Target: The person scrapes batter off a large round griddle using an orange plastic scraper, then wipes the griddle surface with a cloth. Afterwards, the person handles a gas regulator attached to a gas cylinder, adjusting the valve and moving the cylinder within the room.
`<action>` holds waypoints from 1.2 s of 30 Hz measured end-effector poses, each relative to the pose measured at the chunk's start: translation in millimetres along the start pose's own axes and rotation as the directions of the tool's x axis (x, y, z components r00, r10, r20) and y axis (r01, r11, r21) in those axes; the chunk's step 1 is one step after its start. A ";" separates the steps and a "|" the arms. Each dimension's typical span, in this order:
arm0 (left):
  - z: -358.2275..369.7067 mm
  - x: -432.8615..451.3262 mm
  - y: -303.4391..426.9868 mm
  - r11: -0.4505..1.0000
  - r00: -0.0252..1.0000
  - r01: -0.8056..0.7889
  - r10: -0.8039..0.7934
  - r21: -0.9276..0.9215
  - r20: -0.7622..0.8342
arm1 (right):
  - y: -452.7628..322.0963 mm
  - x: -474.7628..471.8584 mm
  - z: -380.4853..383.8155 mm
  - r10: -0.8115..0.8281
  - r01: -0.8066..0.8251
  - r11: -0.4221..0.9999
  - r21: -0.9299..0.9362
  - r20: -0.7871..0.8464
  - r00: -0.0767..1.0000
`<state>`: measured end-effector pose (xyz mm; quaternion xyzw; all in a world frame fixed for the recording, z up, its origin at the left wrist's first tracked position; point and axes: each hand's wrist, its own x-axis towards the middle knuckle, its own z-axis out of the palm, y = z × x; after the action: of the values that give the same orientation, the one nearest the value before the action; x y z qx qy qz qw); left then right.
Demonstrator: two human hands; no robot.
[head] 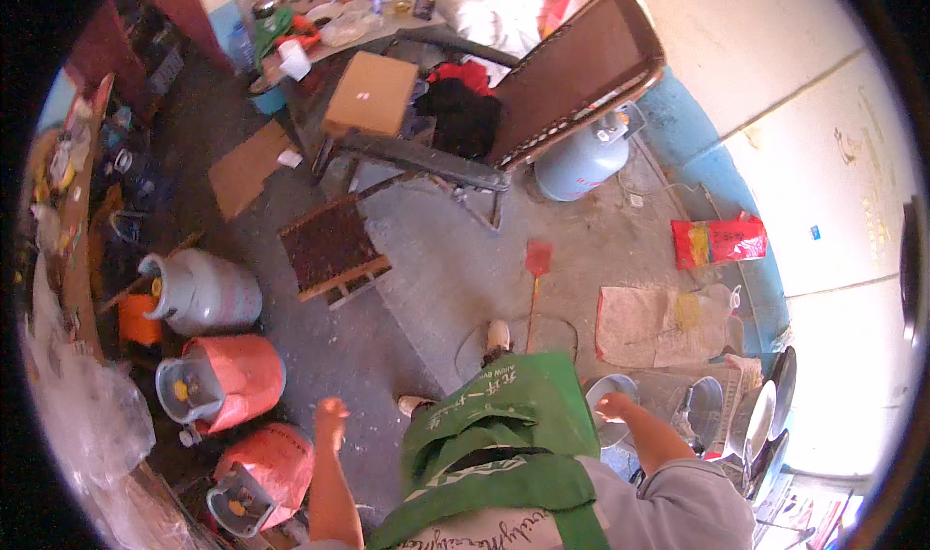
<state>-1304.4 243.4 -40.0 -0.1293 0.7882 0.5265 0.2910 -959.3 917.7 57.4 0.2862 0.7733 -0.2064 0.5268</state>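
My left hand (330, 415) hangs to my left with its fingers curled in, and nothing shows in it. Nearest to it are gas cylinders with red covers (247, 383) (276, 463). My right hand (614, 407) is in front of a metal basin (610, 388) on my right; its fingers look bent, and whether it touches the rim is not visible. A green apron (508, 412) covers my front. Before my feet a red fly swatter (538, 259) lies on the concrete floor (436, 274).
A grey gas cylinder (211, 292) stands at left, a blue one (581, 157) beside a tilted brown tabletop (574, 70). A low wooden stool (334, 245) and a black frame (421, 161) with a cardboard box (372, 92) lie ahead. Pans (752, 419) lean at right.
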 end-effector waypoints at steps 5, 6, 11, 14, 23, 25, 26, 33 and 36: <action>-24.6 61.5 41.8 0.771 0.931 0.022 -0.248 -0.637 -0.267 | 60.1 9.9 -48.9 0.169 -0.178 0.980 0.086 0.104 0.980; -31.7 62.0 38.5 0.615 0.973 0.093 -0.221 -0.783 -0.058 | 75.6 28.6 -62.6 0.193 -0.207 0.976 0.068 0.165 0.967; 102.2 57.0 85.9 0.786 0.839 0.532 -0.540 -0.314 0.070 | 109.9 102.5 -155.8 0.032 -0.044 0.998 -0.053 -0.219 0.975; 189.7 58.1 128.0 0.883 0.885 0.464 -0.465 0.066 -0.013 | 73.6 134.0 -259.8 0.073 0.016 0.968 0.252 -0.340 0.938; 497.2 162.1 418.0 0.856 0.867 -0.332 0.112 0.396 0.485 | 107.4 170.8 -480.7 -0.012 0.258 0.910 0.324 -0.601 0.799; 542.5 206.5 439.7 0.846 0.856 -0.356 0.125 0.396 0.501 | 117.5 187.2 -509.1 0.005 0.225 0.930 0.291 -0.622 0.783; 576.4 233.6 455.2 0.849 0.841 -0.379 0.152 0.368 0.519 | 138.7 202.2 -507.2 0.006 0.264 0.926 0.271 -0.708 0.706; 768.4 242.3 595.8 0.755 0.594 -0.645 0.394 0.122 0.701 | 304.0 284.9 -543.6 -0.068 0.183 0.856 0.483 -0.246 0.967; 766.3 234.5 634.0 0.882 0.675 -0.467 0.312 0.060 0.668 | 260.8 335.6 -633.5 -0.083 0.287 0.472 0.834 -0.282 0.956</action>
<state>-1567.8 1222.5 87.4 0.2644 0.7043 0.4950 0.4349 -1322.8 1582.3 -32.4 0.4452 0.6396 -0.5924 0.2041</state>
